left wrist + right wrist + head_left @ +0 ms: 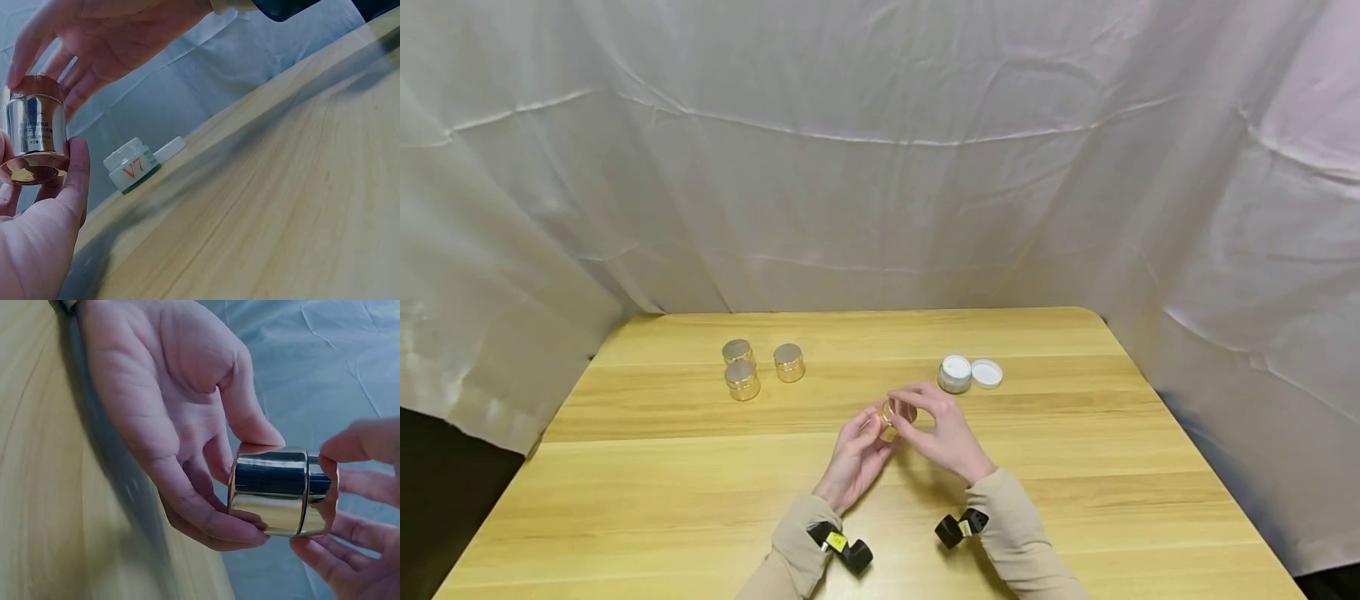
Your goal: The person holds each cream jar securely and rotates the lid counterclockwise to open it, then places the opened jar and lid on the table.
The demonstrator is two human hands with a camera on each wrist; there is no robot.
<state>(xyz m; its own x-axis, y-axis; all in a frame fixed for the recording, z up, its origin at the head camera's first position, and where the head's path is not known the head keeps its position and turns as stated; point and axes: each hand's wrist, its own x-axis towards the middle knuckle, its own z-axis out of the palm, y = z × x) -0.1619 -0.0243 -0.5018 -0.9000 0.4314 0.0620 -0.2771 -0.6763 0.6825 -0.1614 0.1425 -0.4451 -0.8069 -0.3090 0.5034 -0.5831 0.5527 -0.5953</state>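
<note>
A shiny gold jar (269,487) is up off the table between both hands. My left hand (852,457) grips its body, thumb on one side and fingers round the other. On the jar's lid (319,494), which sits on the body with a thin seam showing, the fingertips of my right hand (946,433) pinch the rim. Small dark print marks the jar's side in the left wrist view. Just beyond the hands stands a small jar (132,169) with orange "V7" lettering and a white top face, its white lid (987,373) lying beside it.
Three more gold jars with lids stand at the back left: one (789,363) alone, the others (742,382) (737,351) close together. The wooden table (647,500) ends at a pale hanging cloth (880,200) behind and at the sides.
</note>
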